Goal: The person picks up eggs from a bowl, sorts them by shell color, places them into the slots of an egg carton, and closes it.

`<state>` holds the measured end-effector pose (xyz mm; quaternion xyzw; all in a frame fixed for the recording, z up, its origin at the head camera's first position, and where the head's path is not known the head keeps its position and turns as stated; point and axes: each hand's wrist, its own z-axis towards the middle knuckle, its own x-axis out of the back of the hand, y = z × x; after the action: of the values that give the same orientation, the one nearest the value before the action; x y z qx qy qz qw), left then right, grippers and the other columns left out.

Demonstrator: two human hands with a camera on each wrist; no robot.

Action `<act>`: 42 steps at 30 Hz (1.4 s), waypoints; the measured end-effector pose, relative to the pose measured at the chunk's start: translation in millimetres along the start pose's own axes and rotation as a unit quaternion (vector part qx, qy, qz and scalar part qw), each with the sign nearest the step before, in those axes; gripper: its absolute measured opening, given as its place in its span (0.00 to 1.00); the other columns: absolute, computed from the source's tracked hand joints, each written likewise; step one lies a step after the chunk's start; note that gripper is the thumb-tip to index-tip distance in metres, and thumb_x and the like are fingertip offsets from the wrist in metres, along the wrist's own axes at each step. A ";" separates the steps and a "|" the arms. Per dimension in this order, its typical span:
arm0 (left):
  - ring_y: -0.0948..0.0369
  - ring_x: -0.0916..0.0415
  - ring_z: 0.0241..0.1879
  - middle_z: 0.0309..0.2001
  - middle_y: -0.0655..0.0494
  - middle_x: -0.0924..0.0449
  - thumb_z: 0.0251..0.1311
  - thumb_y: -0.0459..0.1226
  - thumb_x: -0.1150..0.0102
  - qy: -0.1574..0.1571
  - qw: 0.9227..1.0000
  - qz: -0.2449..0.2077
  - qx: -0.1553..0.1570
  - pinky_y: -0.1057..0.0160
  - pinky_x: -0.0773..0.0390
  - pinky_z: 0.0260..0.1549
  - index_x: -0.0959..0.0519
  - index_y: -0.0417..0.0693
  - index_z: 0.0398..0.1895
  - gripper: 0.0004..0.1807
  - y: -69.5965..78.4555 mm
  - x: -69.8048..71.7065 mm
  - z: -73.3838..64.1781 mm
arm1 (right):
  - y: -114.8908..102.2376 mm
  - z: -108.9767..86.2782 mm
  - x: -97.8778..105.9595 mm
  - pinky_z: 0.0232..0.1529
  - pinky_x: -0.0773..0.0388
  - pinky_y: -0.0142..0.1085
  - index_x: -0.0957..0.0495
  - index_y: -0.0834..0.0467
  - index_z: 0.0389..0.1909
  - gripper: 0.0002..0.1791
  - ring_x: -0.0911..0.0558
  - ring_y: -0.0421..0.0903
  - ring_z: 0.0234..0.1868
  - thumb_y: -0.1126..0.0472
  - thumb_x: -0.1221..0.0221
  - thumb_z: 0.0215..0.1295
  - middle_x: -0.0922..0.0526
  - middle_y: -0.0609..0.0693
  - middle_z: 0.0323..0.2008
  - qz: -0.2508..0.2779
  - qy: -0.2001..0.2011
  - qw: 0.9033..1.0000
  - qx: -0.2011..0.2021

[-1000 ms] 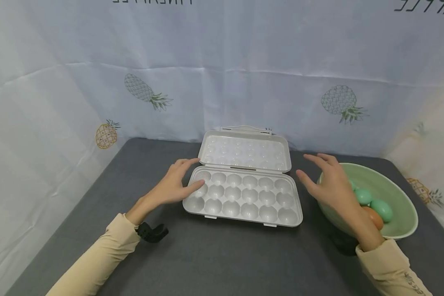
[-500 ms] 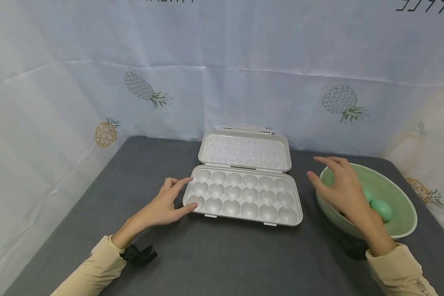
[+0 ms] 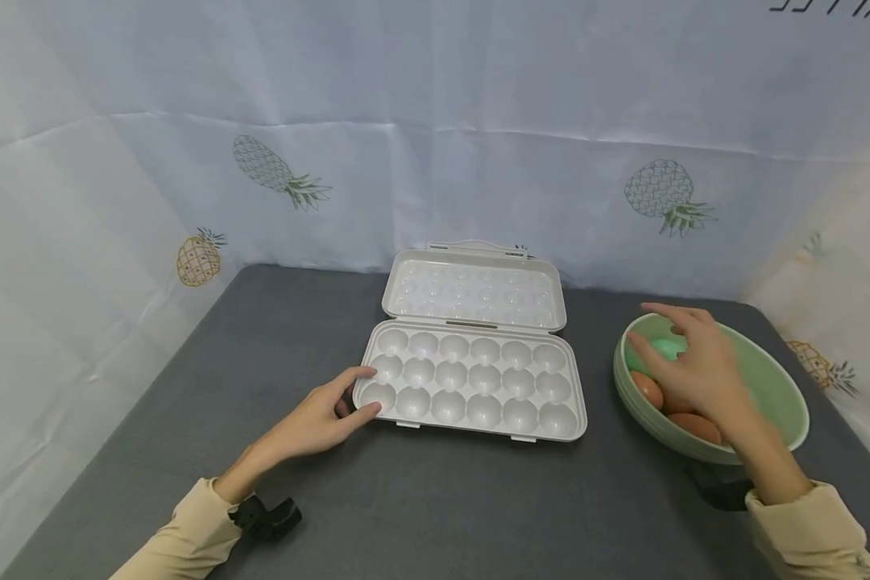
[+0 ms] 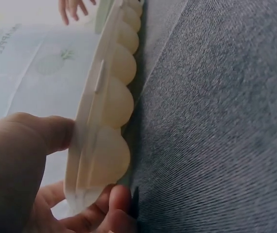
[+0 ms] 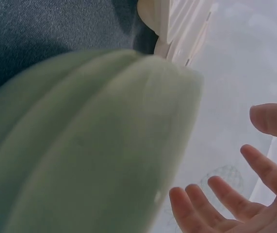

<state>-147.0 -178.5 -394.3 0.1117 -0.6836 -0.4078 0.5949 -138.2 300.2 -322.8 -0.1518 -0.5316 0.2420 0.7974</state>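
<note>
The pale egg tray (image 3: 468,377) lies in the middle of the head view on the grey worktop (image 3: 478,507), its long axis running left to right, dipping slightly rightward. The left hand (image 3: 313,423) is the nearer, gripping its lower-left corner, thumb on the rim and fingers beneath. The right hand (image 3: 703,379) hangs over the green bowl (image 3: 776,395) at the right, fingers spread, holding nothing, near green and brown eggs (image 3: 694,427). The tray is glossy, with three rows of round cups, its lid (image 3: 474,287) laid back.
</note>
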 end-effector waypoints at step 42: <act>0.72 0.34 0.17 0.17 0.64 0.32 0.69 0.41 0.36 0.035 0.996 -0.066 -0.045 0.68 0.30 0.22 0.28 0.52 0.65 0.23 -20.2 -13.8 4.9 | 84.7 -20.4 43.1 0.42 0.20 0.22 0.24 0.42 0.65 0.23 0.22 0.17 0.46 0.64 0.39 0.73 0.20 0.19 0.48 0.253 -0.135 0.936 -0.203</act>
<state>-154.5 -180.6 -418.1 0.1440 -0.6344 -0.4724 0.5947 -124.7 395.0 -339.7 -0.4059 -0.6162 0.3407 0.5826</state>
